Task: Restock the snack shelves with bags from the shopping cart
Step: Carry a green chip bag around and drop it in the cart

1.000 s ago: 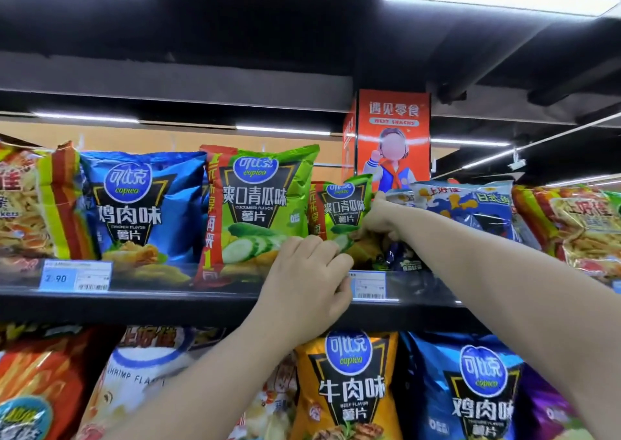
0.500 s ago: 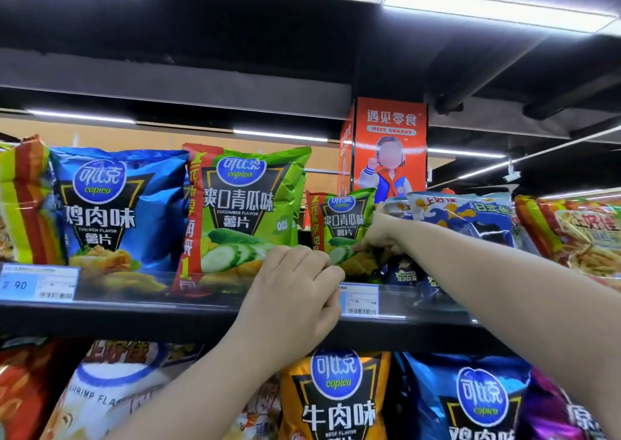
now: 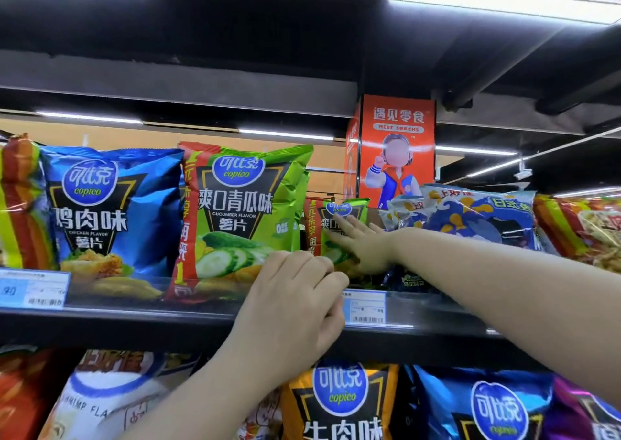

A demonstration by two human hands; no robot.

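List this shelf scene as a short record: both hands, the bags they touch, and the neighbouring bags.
Shelf: black metal shelf with a clear front rail
Left hand: fingers curled at the rail, in front of the large green foil cucumber-flavour crisp bag; what it grips is unclear
Right hand: fingers straight, touching the small green foil cucumber crisp bag set further back
Left neighbour: blue foil chicken-flavour crisp bag
Right neighbour: blue-and-white foil snack bag
Shelf below: orange foil beef-flavour crisp bag
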